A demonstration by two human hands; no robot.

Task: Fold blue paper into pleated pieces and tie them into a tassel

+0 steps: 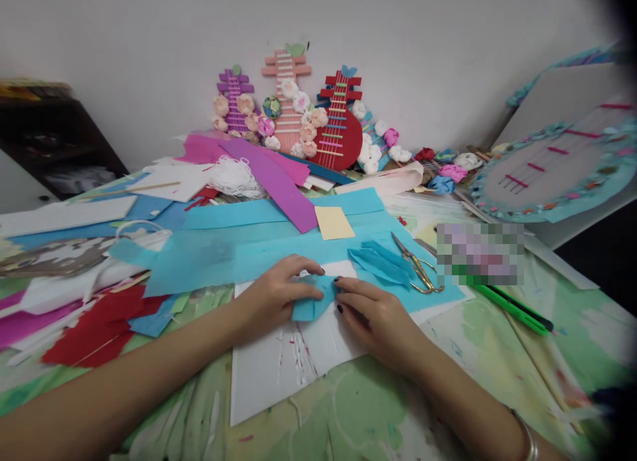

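A small piece of blue crepe paper (309, 308) is held in front of me, above a white board (269, 381). My left hand (276, 292) grips its left side between thumb and curled fingers. At the paper's right edge, my right hand (381, 315) pinches it with thumb and fingertips. Streaks of clear glue with red bits mark the board below. Behind my hands spreads a large turquoise paper sheet (209, 265). Folded blue paper strips (383, 261) lie on it, beside gold-handled scissors (421, 268) with parted blades.
A yellow paper square (335, 223) and a purple strip (279, 186) lie farther back, near white yarn (233, 177). Decorated paper instruments (338, 132) lean against the wall. Red paper (102, 325) lies left; a green cutter (515, 310) lies right.
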